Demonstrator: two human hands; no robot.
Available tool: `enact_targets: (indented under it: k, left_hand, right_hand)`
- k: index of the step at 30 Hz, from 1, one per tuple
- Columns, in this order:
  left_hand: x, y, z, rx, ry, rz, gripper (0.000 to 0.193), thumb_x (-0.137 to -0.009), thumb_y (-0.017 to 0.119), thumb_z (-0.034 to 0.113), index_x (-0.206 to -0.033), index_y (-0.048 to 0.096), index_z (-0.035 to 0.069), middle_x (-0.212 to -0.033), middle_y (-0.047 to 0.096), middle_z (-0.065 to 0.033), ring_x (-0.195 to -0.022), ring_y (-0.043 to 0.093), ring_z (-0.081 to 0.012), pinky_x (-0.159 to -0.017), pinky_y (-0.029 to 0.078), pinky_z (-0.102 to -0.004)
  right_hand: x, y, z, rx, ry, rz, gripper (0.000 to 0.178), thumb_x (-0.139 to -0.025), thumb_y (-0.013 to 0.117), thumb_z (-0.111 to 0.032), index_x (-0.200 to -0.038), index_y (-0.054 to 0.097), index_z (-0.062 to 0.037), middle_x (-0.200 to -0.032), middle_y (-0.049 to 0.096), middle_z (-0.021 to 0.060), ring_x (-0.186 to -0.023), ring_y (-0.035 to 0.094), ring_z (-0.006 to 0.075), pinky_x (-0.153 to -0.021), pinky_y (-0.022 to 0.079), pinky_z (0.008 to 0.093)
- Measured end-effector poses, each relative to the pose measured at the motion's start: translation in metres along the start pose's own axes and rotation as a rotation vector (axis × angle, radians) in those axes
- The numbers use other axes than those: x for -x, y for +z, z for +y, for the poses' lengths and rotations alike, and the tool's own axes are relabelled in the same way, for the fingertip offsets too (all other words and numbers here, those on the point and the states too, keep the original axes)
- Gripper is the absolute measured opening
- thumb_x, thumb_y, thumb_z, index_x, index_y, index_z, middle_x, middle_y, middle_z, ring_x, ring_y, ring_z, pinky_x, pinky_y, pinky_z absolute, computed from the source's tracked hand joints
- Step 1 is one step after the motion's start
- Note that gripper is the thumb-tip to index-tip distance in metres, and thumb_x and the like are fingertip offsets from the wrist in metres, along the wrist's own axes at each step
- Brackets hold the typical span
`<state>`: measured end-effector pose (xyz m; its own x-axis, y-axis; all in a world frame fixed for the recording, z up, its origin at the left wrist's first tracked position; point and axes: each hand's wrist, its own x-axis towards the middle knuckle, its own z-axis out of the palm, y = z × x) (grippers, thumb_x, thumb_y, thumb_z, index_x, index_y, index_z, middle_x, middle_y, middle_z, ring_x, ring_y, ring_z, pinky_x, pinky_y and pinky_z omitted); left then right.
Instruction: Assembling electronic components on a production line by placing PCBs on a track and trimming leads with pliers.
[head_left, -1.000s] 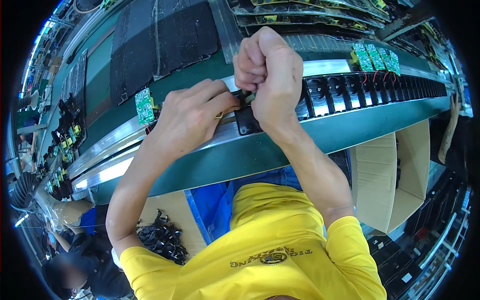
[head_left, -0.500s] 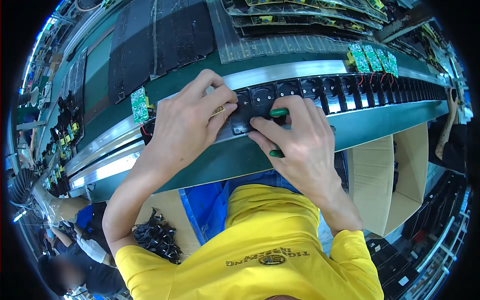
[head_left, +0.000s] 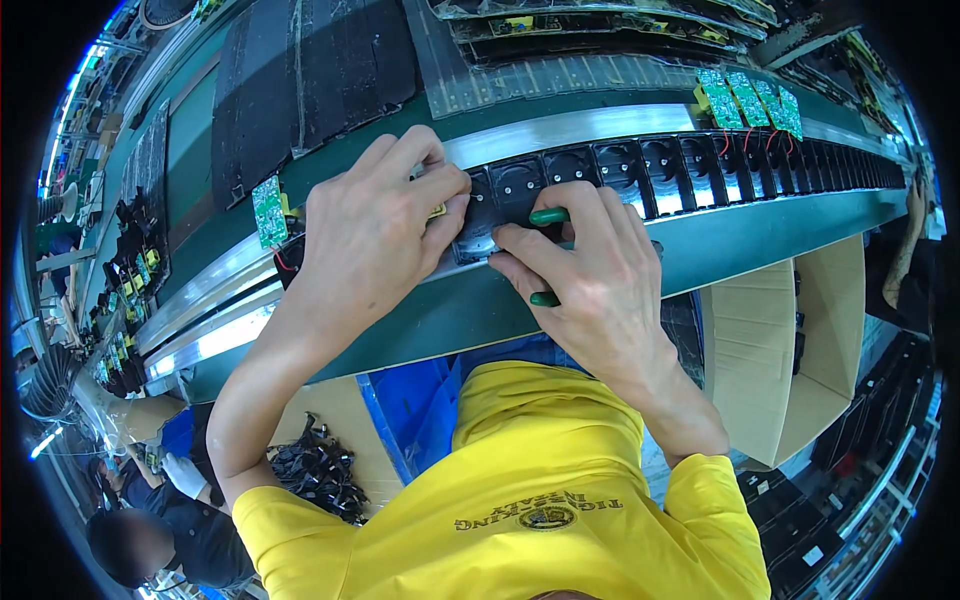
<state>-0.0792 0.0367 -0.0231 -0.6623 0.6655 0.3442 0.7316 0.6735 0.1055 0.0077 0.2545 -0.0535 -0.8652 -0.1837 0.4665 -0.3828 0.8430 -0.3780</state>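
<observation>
A row of black plastic housings [head_left: 660, 175] with silvery studs stands along a metal rail. My left hand [head_left: 370, 230] is closed in a pinch at the left end of the row. Between its fingertips shows a bit of a small yellowish part [head_left: 437, 211], mostly hidden. In the closed palm of my right hand [head_left: 605, 255] are green-handled pliers [head_left: 548, 216]; both grips stick out, while the jaws cannot be seen. Thumb and fingertip of that hand touch the lower edge of the nearest black housing [head_left: 478, 225]. Left of my left hand a green circuit board [head_left: 269, 212] with red wires stands upright.
Several green circuit boards [head_left: 745, 100] stand behind the row at right. Black sheets [head_left: 310, 75] lie on the green bench [head_left: 430, 305], with stacked trays [head_left: 610, 35] behind. Below are an open carton [head_left: 750, 360] and black cables [head_left: 320, 470]. Co-workers are at lower left and far right.
Both hands have shifted slightly left in the picture, as has the nearby part of the row. My grips look the same. At lower left a co-worker's gloved hand has moved.
</observation>
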Motion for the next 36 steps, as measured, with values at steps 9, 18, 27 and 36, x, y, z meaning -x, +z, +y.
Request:
enact_targets:
  k: [9,18,27,36]
  left_hand:
    - [-0.004,-0.001,0.001,-0.061,0.039,-0.013,0.010,-0.098,0.083,0.011,-0.091,0.078,0.010,-0.107,0.062,-0.0011,-0.081,0.061,-0.0175,-0.061,0.049,-0.0319]
    - [-0.003,0.003,0.006,0.006,-0.028,-0.058,0.006,-0.097,0.083,0.009,-0.101,0.079,0.009,-0.114,0.065,-0.0015,-0.087,0.066,-0.0206,-0.068,0.052,-0.0343]
    - [0.002,0.002,0.015,0.062,-0.139,-0.048,0.005,-0.096,0.082,0.011,-0.093,0.079,0.008,-0.108,0.059,-0.0076,-0.085,0.065,-0.0236,-0.062,0.051,-0.0373]
    - [0.010,0.007,0.012,0.104,-0.212,-0.110,0.013,-0.093,0.086,0.011,-0.106,0.084,0.011,-0.119,0.063,-0.0061,-0.085,0.069,-0.0272,-0.071,0.056,-0.0390]
  right_hand:
    - [-0.001,0.000,0.000,-0.014,0.014,-0.004,0.016,-0.089,0.097,-0.018,-0.103,0.091,-0.0159,-0.120,0.065,0.0046,-0.093,0.060,0.0217,-0.079,0.055,0.0348]
    - [-0.011,-0.008,0.000,-0.172,-0.013,0.016,0.036,-0.090,0.096,-0.016,-0.124,0.087,-0.0125,-0.116,0.064,0.0040,-0.092,0.057,0.0199,-0.078,0.053,0.0338]
    - [-0.081,0.004,0.010,-1.777,0.154,0.105,0.040,-0.121,0.061,-0.042,-0.132,0.069,-0.0043,-0.093,0.055,0.0010,-0.078,0.043,0.0127,-0.071,0.041,0.0303]
    - [-0.097,0.050,-0.018,-1.611,0.313,0.367,0.035,-0.119,0.049,-0.029,-0.102,0.067,-0.0050,-0.081,0.055,-0.0010,-0.071,0.041,0.0090,-0.063,0.034,0.0264]
